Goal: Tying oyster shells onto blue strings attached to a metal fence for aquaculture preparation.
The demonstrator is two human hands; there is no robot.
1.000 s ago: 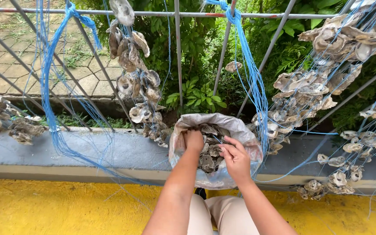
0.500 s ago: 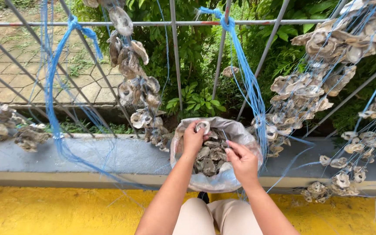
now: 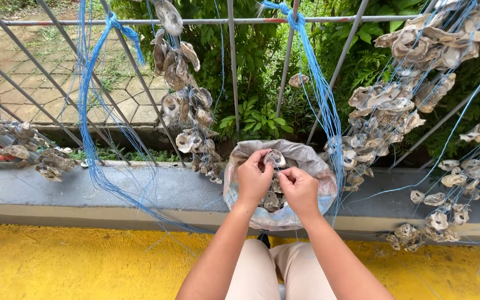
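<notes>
My left hand [image 3: 254,176] holds a small oyster shell [image 3: 276,158] just above an open grey sack [image 3: 306,158] full of shells. Close beside it, my right hand [image 3: 300,188] has its fingertips pinched together at the shell's edge; whether it pinches a thread I cannot tell. Both hands hover over the sack's mouth, which rests on a grey concrete ledge [image 3: 112,189].
Strings of oyster shells [image 3: 187,105] hang on blue cords [image 3: 93,111] from a metal railing [image 3: 229,22], with more shell strings at right [image 3: 412,100] and left [image 3: 29,150]. A blue cord bundle [image 3: 320,94] hangs by the sack. Yellow floor [image 3: 56,266] lies below.
Both hands came up out of the sack; my left hand lifted a shell and my right hand moved in to meet it.
</notes>
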